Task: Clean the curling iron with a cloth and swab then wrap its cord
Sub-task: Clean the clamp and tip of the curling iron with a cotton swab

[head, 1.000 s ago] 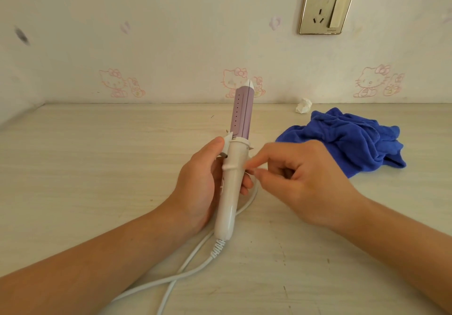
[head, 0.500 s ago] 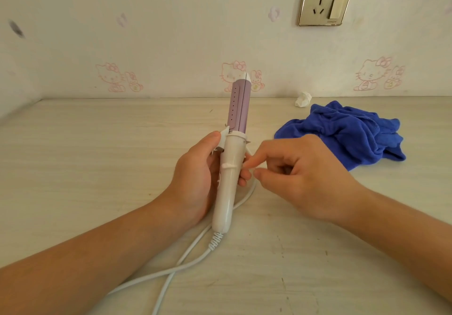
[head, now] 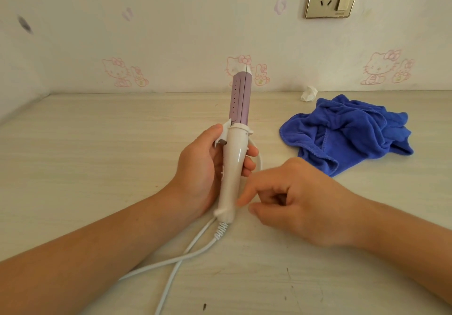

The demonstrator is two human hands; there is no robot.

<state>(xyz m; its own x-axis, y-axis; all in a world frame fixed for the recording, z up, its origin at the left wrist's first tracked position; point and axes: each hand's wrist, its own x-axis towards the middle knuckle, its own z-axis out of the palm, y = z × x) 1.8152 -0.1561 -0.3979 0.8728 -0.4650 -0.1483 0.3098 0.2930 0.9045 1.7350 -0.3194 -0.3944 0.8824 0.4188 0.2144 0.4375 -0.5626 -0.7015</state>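
Left hand (head: 203, 165) is wrapped around the white handle of the curling iron (head: 232, 168), holding it near-upright over the surface (head: 97, 168), purple barrel up; the cord (head: 193, 246) trails from the butt end across the surface toward the camera. Right hand (head: 300, 199) sits just right of the handle base, fingers curled, index tip and thumb nearly pinched; a cord loop runs down behind it, can't tell if it's gripped. Blue cloth (head: 347, 136) is bunched on the surface to the right, apart from both hands, with a small white tissue wad (head: 308, 93) just behind it.
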